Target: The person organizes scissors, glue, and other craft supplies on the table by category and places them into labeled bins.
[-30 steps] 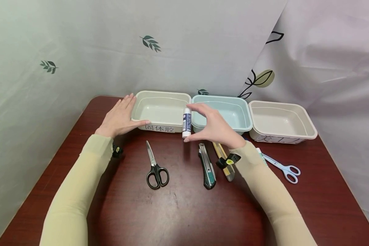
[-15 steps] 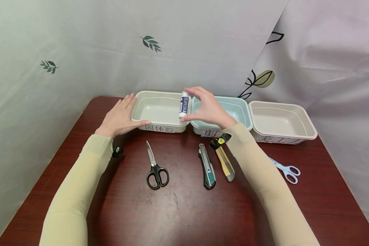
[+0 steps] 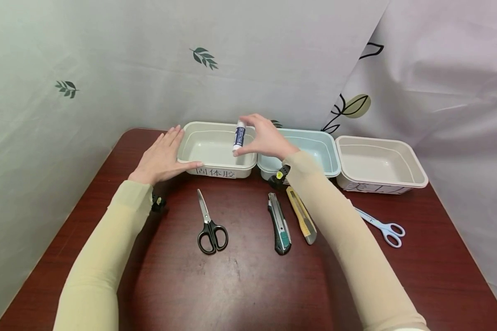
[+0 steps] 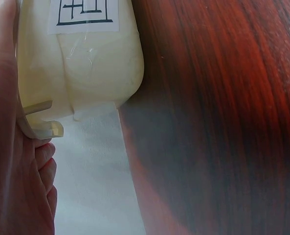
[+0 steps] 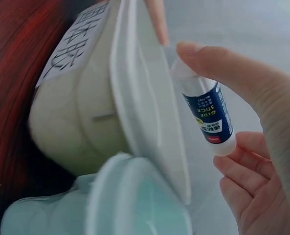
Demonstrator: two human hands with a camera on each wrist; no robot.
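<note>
Glue stick (image 3: 239,135) pinched upright between thumb and fingers (image 5: 211,62) of right hand (image 3: 265,138), held above right end of cream tray (image 3: 190,133) labelled at front. Left hand (image 3: 161,156) laid flat against tray's left side, fingers straight, thumb along front rim. Teal tray (image 3: 327,151) set just beside, second cream tray (image 3: 414,172) further right. Black scissors (image 3: 209,225), two utility knives (image 3: 279,225) (image 3: 302,216), blue scissors (image 3: 381,225) laid on tabletop (image 3: 240,285). Cap end of glue stick probably upward; hidden by thumb.
</note>
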